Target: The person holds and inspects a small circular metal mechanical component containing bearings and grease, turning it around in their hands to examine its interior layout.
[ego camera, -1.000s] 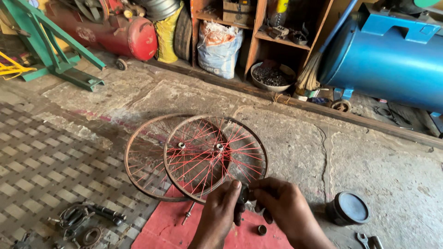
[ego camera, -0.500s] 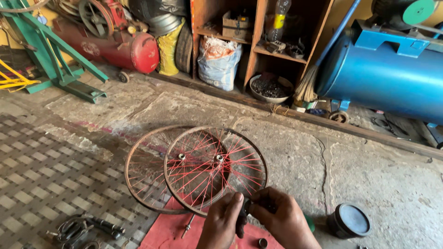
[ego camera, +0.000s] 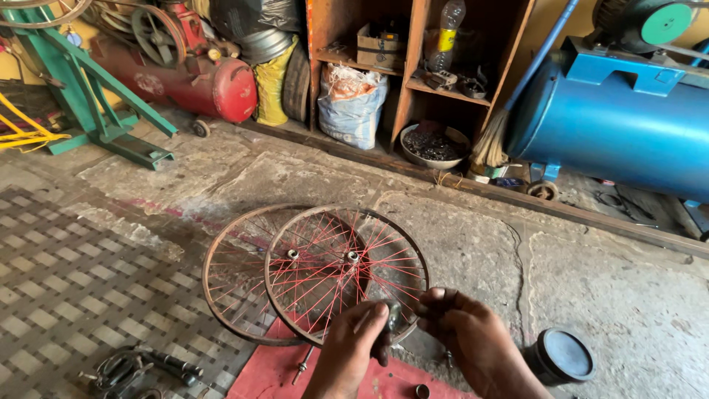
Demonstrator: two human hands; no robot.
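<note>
On the shelf floor, bowl point(ego camera: 432, 144) of dark bits

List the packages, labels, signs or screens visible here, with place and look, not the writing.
Cardboard box: upper shelf, brown, rectangular.
Plastic bottle: right shelf compartment, upright, clear with a yellow label.
Sack: under the shelf, white and blue, bulging, orange at its top.
Yellow bag: beside the red tank, upright.
No signs or screens.

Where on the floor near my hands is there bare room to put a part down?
Bare concrete lies right of the wheels, between them and the blue tank, above the black round tin. The checkered mat is bare at far left. Crowded: the red cloth under both hands.
</note>
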